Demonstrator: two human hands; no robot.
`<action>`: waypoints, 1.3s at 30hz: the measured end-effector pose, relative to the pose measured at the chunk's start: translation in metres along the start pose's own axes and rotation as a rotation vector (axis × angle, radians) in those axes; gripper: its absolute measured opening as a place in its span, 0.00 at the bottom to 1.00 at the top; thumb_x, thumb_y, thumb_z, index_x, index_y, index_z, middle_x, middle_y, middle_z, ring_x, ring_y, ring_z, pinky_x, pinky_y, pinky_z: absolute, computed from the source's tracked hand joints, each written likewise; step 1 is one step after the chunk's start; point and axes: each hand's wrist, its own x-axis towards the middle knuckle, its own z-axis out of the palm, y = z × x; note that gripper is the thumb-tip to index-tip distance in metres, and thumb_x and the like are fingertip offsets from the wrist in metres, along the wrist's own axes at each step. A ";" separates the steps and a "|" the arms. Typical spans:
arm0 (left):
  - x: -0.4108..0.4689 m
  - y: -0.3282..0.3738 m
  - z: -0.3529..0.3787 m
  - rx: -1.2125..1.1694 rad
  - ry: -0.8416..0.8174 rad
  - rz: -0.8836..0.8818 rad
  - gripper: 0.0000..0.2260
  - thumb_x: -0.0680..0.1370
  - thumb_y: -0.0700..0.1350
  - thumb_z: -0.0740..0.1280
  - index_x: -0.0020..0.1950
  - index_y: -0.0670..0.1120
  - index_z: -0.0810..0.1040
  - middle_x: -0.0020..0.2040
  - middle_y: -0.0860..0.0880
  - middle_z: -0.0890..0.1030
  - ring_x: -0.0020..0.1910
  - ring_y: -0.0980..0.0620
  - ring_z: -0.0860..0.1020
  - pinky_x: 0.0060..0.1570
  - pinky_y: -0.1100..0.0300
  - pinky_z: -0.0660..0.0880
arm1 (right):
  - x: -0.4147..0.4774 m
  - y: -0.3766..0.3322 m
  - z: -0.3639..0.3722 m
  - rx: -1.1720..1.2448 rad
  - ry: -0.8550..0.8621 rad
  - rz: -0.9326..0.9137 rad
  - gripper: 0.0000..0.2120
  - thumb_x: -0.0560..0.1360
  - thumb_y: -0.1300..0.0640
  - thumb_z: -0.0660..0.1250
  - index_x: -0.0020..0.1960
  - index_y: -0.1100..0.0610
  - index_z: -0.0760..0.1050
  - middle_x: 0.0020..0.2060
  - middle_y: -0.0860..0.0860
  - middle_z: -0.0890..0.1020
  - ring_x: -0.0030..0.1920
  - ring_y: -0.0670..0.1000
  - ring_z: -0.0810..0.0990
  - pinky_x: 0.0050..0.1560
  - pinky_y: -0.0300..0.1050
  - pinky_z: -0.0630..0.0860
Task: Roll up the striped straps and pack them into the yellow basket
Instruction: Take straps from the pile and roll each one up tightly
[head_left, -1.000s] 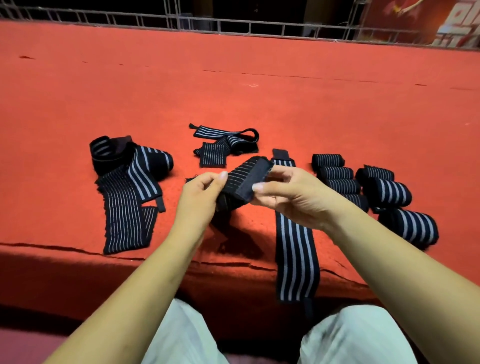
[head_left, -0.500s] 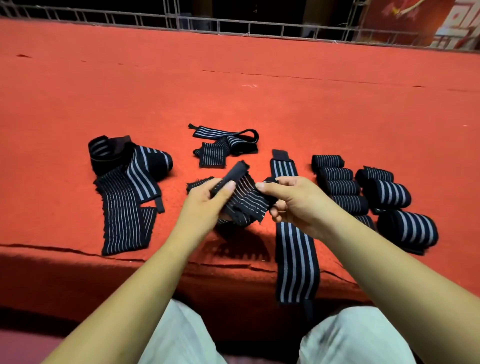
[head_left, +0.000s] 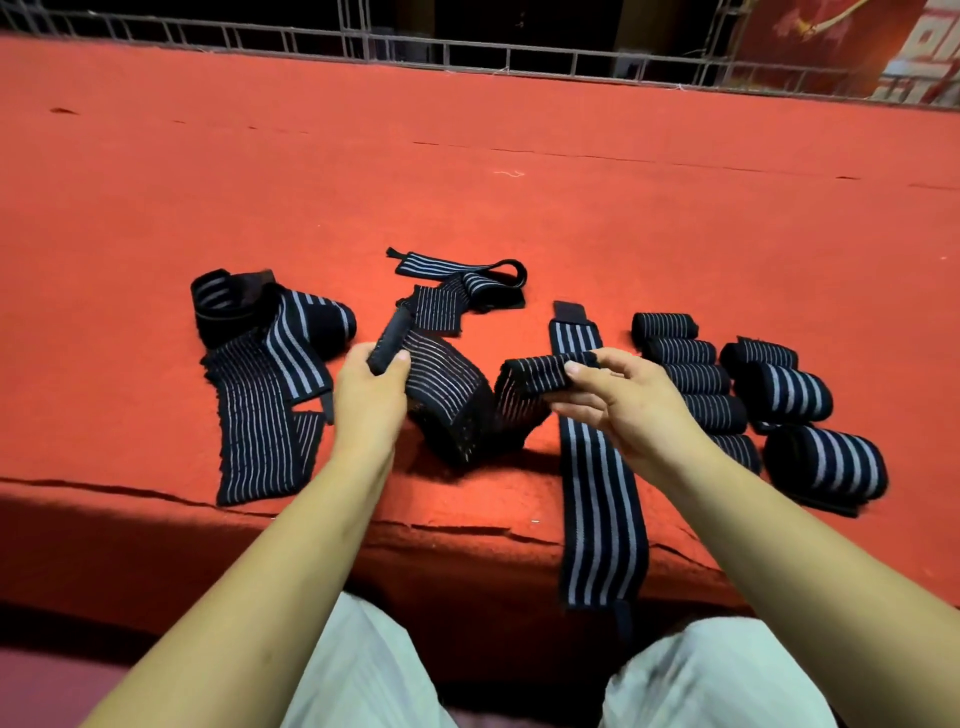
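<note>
Left hand (head_left: 371, 402) and right hand (head_left: 623, 408) have spread the striped strap (head_left: 449, 379) open.

Lying loose at the left of the red carpeted platform (head_left: 519, 208): a heap of unrolled straps (head_left: 265, 395). Curling farther back in the middle: a looped strap (head_left: 457, 286). Hanging over the near edge: a long flat strap (head_left: 597, 493). Sitting at the right in two touching rows: rolled straps (head_left: 696, 384).

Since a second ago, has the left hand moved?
Yes: the left hand shifted left, now almost touching the loose strap pile, drawing the held strap open.
</note>
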 end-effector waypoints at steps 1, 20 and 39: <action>0.006 0.002 -0.001 0.032 0.037 -0.005 0.12 0.76 0.48 0.68 0.57 0.46 0.77 0.46 0.49 0.79 0.50 0.43 0.80 0.56 0.54 0.75 | -0.001 -0.004 0.001 0.073 -0.019 0.006 0.03 0.79 0.68 0.65 0.46 0.65 0.76 0.52 0.67 0.83 0.50 0.61 0.85 0.52 0.51 0.83; -0.047 -0.004 0.020 0.144 -0.667 0.281 0.15 0.82 0.55 0.62 0.57 0.48 0.82 0.49 0.53 0.85 0.48 0.57 0.82 0.54 0.56 0.76 | 0.002 -0.001 0.012 0.026 -0.174 0.067 0.08 0.74 0.64 0.72 0.41 0.57 0.75 0.38 0.53 0.83 0.39 0.52 0.82 0.43 0.47 0.81; -0.024 -0.027 0.010 0.131 -0.672 0.216 0.09 0.75 0.52 0.71 0.50 0.49 0.82 0.43 0.50 0.84 0.44 0.57 0.81 0.53 0.49 0.77 | 0.006 -0.015 0.008 0.486 -0.192 0.147 0.06 0.77 0.68 0.63 0.44 0.59 0.69 0.45 0.64 0.85 0.44 0.54 0.84 0.53 0.50 0.82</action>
